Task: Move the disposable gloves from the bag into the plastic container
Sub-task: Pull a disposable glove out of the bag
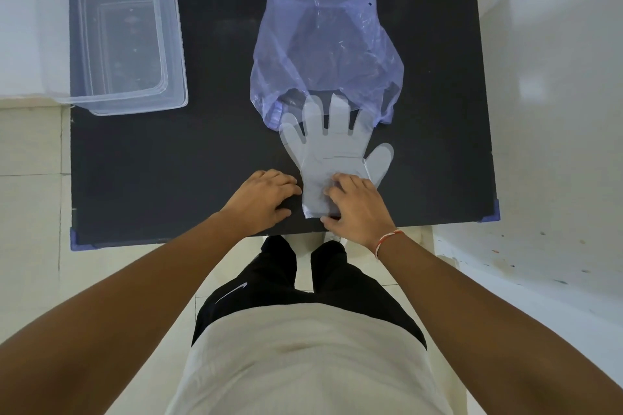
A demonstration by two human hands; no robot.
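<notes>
I judge the job barely begun: the clear plastic container (pixel 128 44) in the upper left of the frame looks empty, though its walls are see-through and I can't rule out a thin film inside. One disposable glove (pixel 332 152) lies flat on the black table (pixel 175 158) at centre frame, its fingertips overlapping the mouth of the purple bag (pixel 323 47) above it. My right hand (pixel 357 205) rests on the glove's cuff, fingers curled and pressing it, thumb at the cuff's lower edge. My left hand (pixel 263 197) sits just beside the cuff, fingers together, gripping nothing. Whether more gloves remain in the bag I can't tell; the carry to the container is still ahead.
</notes>
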